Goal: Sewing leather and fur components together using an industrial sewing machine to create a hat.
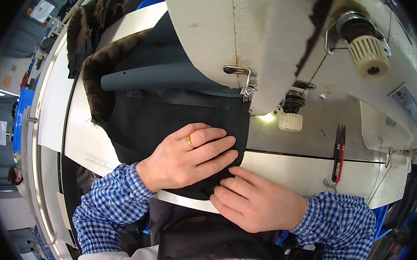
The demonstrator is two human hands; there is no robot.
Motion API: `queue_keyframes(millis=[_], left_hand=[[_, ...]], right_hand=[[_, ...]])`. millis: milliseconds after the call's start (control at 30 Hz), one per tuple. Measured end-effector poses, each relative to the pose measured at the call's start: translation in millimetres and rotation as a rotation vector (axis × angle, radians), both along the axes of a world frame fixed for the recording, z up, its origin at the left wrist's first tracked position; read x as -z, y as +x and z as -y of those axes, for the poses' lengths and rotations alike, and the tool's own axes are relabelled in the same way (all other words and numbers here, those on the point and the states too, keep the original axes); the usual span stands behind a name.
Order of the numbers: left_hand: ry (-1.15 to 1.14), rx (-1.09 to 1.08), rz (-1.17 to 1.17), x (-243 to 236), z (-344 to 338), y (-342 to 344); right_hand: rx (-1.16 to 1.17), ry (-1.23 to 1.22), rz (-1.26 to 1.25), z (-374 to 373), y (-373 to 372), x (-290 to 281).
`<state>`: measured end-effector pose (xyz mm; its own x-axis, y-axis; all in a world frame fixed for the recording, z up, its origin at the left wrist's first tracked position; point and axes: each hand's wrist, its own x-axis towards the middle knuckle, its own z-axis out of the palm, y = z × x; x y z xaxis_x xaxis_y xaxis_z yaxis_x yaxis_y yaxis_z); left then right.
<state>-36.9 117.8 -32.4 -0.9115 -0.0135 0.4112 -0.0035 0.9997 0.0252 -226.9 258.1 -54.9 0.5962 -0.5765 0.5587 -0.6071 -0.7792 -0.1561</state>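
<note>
A dark garment piece (pixel 166 112) of black and grey-blue cloth with brown fur trim (pixel 93 83) lies on the sewing machine table. Its right edge runs back to the needle area of the white sewing machine (pixel 210 38), beside the presser foot (pixel 247 91). My left hand (pixel 192 155), a ring on one finger, rests flat on the black cloth, fingers stretched forward and to the right. At the near right corner of the cloth, my right hand (pixel 256 201) has its fingers bent round the edge; its thumb is hidden.
Thread snips (pixel 339 153) with red and black handles lie right on the table, near a thread scrap (pixel 330 185). A small lamp (pixel 267 117) lights the machine bed. Another fur-trimmed piece (pixel 93 20) sits at the back left. A metal rail (pixel 37 118) curves along the left.
</note>
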Motion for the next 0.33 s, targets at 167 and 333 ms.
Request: queue_keyframes(millis=[167,333], left_hand=[[0.082,-0.002,0.015,3.0,5.2,0.2],[0.245,-0.146,0.079,0.1,-4.5,-3.0]], right_hand=[[0.000,-0.039,0.011,5.1,-2.1,1.0],[0.122,-0.012,-0.200,7.2,-9.3,-6.5]])
